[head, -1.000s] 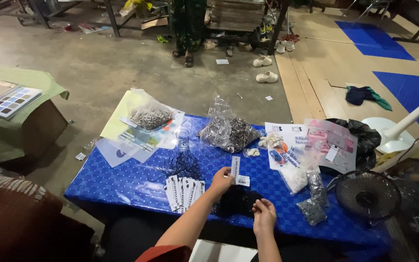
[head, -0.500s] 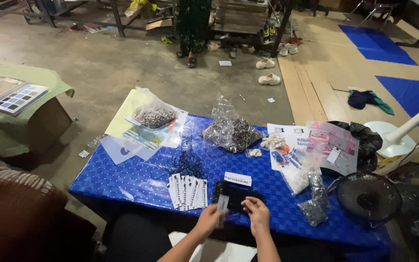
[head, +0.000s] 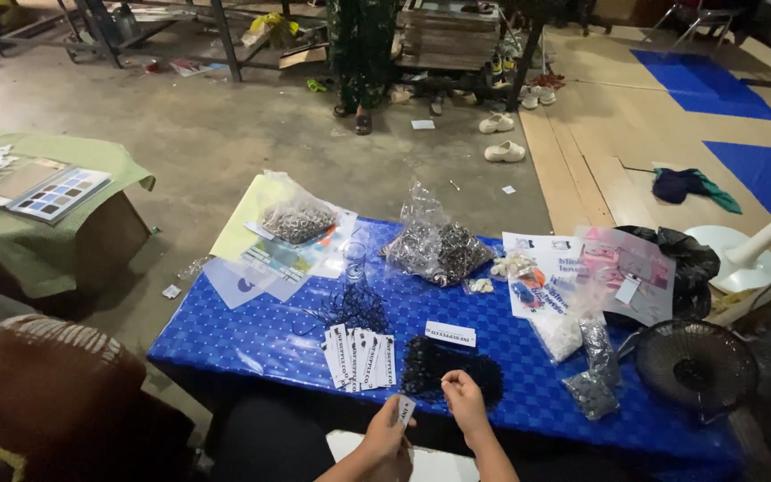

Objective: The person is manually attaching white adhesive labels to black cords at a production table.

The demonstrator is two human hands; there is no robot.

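Left hand (head: pixel 384 439) pinches a small white tag (head: pixel 404 410) upright at the near table edge — right hand (head: pixel 464 399), fingers pinched on a thin thread, sits just beside it and touches the black mesh pile (head: pixel 451 367) directly ahead.

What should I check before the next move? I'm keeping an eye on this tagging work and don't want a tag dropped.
1. Left hand pinches a small white tag: ok.
2. Right hand holds a thread or string: cannot tell, too fine to see.
3. Pile of black strings close in front of both hands: ok.
4. Fanned row of white tags beside that pile on the blue table: ok.
5. Loose tag lies flat behind the pile: ok.
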